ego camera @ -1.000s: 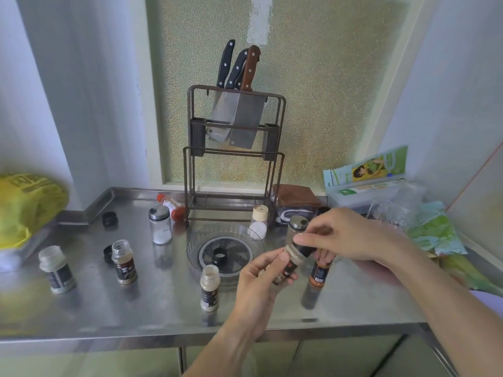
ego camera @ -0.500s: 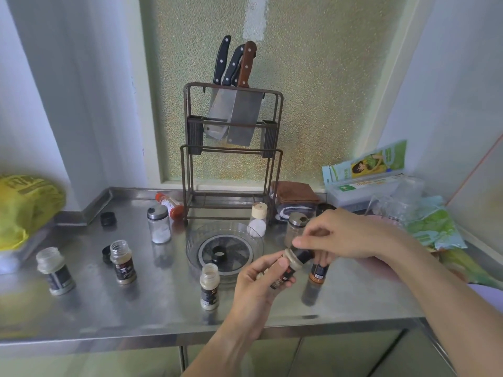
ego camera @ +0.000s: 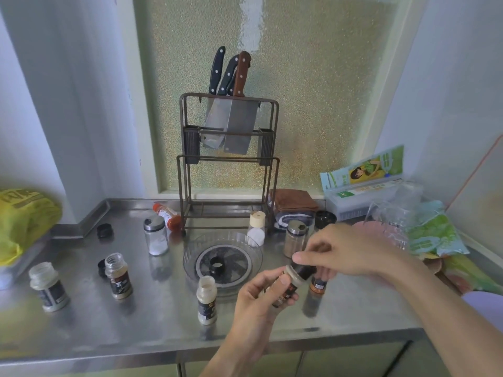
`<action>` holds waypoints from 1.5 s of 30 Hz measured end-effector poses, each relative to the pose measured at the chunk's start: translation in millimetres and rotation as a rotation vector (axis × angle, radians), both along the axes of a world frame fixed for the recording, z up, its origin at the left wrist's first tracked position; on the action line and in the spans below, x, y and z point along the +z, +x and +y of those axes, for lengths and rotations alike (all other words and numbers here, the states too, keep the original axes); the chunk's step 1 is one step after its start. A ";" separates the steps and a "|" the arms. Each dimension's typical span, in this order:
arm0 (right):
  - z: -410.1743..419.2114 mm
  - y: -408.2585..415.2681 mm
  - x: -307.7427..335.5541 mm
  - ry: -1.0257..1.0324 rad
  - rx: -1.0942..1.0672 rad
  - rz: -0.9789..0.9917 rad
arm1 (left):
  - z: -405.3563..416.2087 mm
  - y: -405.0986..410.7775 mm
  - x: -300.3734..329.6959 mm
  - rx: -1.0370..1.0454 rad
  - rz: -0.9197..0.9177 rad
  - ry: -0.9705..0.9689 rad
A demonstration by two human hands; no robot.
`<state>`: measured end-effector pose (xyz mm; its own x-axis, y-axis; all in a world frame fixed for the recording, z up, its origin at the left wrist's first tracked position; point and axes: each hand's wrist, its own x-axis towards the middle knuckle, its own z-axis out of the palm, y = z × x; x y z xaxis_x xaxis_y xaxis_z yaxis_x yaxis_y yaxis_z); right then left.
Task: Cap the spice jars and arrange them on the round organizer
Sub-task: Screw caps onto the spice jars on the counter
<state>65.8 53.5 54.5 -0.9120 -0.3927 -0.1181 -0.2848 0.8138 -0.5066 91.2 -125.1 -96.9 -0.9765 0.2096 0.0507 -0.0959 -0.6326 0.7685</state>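
My left hand point(ego camera: 257, 300) grips a tilted spice jar point(ego camera: 289, 284) above the counter's front. My right hand point(ego camera: 345, 254) pinches a black cap point(ego camera: 303, 269) sitting on that jar's mouth. The clear round organizer point(ego camera: 190, 257) lies just behind, with nothing in it. Uncapped jars stand at the far left point(ego camera: 49, 287), left of centre point(ego camera: 119, 276) and in front of the organizer point(ego camera: 206, 300). An orange-labelled jar point(ego camera: 318, 284) is partly hidden behind my right hand. Loose black caps lie at the back left point(ego camera: 104, 230) and beside the left-centre jar point(ego camera: 101, 268).
A knife rack point(ego camera: 228, 159) with cleavers stands behind the organizer. Steel-lidded shakers point(ego camera: 155, 235) point(ego camera: 295, 238), a cream-capped bottle point(ego camera: 256, 227) and a toppled red jar point(ego camera: 166, 215) sit near it. A yellow bag point(ego camera: 24, 221) is at left; cloths, boxes and packets point(ego camera: 430, 229) crowd the right.
The view has shifted slightly. My right hand's fingers have turned a little on the black cap while my left hand keeps the jar in the same place.
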 end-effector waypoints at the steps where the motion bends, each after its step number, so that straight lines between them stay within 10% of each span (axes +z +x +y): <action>1: -0.4 1.8 0.3 0.026 0.002 0.015 | 0.1 0.0 -0.3 0.003 -0.003 0.002; 12: -0.1 -2.7 -6.4 -0.186 0.034 -0.053 | 5.6 -5.5 -7.0 0.014 0.036 -0.008; 27: -26.1 -71.7 -75.5 0.467 -0.142 0.344 | 37.3 -65.7 -5.8 0.256 0.210 -1.164; 45: -84.1 -52.9 -73.6 0.266 -0.026 0.546 | -59.6 -19.0 33.8 0.486 0.498 -1.497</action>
